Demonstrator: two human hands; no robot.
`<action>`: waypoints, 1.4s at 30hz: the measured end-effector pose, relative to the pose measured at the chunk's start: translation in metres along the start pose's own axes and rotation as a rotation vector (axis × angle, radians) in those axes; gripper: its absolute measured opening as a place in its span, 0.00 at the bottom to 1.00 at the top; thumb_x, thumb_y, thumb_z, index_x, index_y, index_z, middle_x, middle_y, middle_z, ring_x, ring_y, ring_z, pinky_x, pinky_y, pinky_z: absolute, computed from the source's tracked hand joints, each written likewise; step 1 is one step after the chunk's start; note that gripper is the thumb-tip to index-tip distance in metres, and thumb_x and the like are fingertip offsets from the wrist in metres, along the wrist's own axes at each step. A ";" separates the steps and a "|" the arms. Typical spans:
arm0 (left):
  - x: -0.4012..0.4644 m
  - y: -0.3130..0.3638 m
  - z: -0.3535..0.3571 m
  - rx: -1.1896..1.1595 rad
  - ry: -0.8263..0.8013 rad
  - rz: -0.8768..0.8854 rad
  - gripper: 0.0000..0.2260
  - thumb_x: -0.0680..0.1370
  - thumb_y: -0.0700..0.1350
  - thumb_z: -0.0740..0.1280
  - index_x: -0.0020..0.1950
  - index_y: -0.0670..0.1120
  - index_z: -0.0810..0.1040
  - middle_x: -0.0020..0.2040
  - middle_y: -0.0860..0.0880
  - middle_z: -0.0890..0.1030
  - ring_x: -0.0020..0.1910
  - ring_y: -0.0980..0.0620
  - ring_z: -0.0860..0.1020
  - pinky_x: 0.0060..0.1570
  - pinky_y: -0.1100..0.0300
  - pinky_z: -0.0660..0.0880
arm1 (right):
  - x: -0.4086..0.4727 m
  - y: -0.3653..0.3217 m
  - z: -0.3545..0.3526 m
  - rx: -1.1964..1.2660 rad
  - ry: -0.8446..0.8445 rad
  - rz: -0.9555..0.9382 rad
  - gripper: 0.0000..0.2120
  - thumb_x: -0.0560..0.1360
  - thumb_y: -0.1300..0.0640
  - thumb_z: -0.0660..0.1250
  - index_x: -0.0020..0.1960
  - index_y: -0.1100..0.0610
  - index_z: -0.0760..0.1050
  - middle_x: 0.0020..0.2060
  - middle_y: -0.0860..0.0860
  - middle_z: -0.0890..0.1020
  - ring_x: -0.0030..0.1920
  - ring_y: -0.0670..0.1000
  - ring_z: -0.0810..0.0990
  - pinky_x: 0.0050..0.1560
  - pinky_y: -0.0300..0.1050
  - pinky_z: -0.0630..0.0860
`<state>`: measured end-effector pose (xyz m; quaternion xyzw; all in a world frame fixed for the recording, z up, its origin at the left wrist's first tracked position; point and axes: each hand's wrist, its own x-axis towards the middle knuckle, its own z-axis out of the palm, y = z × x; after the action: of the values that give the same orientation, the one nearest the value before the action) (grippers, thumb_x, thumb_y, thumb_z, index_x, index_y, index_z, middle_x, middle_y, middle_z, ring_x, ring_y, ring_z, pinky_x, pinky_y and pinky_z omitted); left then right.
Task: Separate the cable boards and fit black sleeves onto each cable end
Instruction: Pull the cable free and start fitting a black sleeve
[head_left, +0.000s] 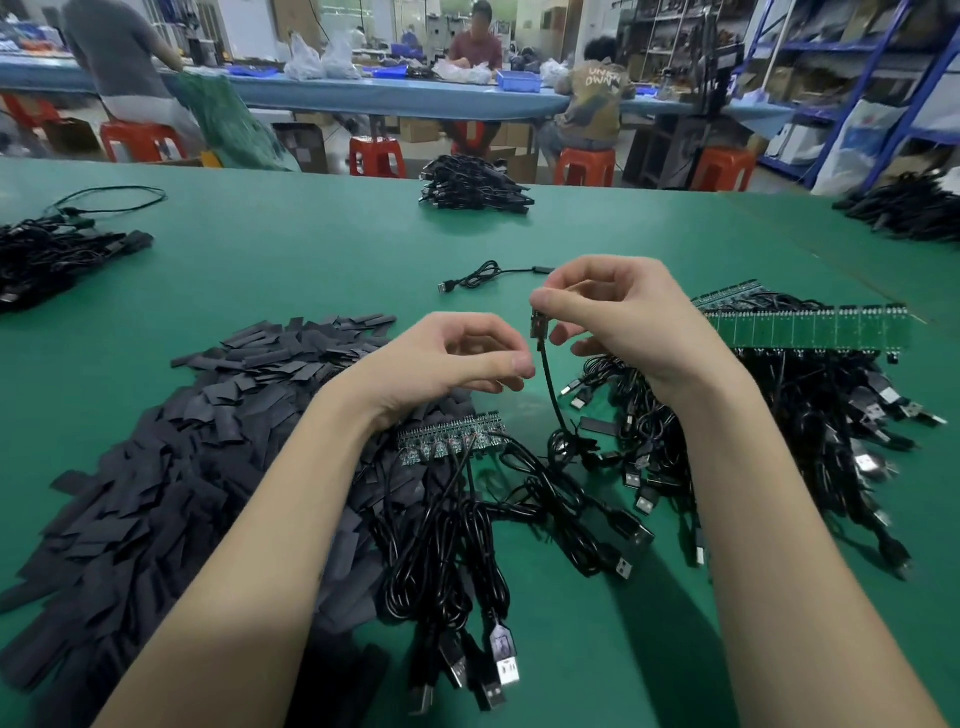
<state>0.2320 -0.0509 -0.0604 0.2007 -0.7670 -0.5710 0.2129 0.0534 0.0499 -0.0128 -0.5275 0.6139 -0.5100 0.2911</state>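
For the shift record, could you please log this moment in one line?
right hand: pinches cable board | left hand: empty | sleeve: not fitted

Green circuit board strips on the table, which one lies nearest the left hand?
The short green circuit board strip just below the left hand, beside the black sleeve pile; the long strip lies beyond the right wrist.
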 end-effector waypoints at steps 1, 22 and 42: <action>0.001 0.000 0.002 -0.053 0.027 0.014 0.03 0.77 0.47 0.74 0.50 0.51 0.83 0.52 0.48 0.86 0.51 0.52 0.84 0.54 0.60 0.80 | -0.001 -0.001 0.000 0.030 0.006 -0.002 0.04 0.74 0.56 0.77 0.44 0.54 0.82 0.37 0.50 0.85 0.35 0.46 0.82 0.37 0.37 0.77; 0.010 0.001 0.004 -0.594 0.363 0.052 0.03 0.80 0.40 0.69 0.51 0.44 0.76 0.42 0.48 0.85 0.44 0.48 0.86 0.44 0.59 0.81 | -0.012 0.001 -0.007 -0.358 -0.581 0.335 0.40 0.65 0.39 0.74 0.73 0.44 0.67 0.58 0.43 0.81 0.49 0.45 0.86 0.55 0.46 0.83; 0.017 0.008 0.018 -0.547 0.452 0.111 0.05 0.83 0.36 0.64 0.48 0.42 0.71 0.44 0.41 0.77 0.44 0.45 0.85 0.46 0.52 0.83 | -0.008 0.000 -0.022 -0.214 -0.285 -0.039 0.06 0.72 0.63 0.77 0.45 0.59 0.81 0.43 0.58 0.87 0.37 0.49 0.83 0.45 0.40 0.81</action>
<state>0.2074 -0.0439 -0.0559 0.2154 -0.5290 -0.6840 0.4537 0.0359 0.0643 -0.0078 -0.6344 0.6066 -0.3675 0.3075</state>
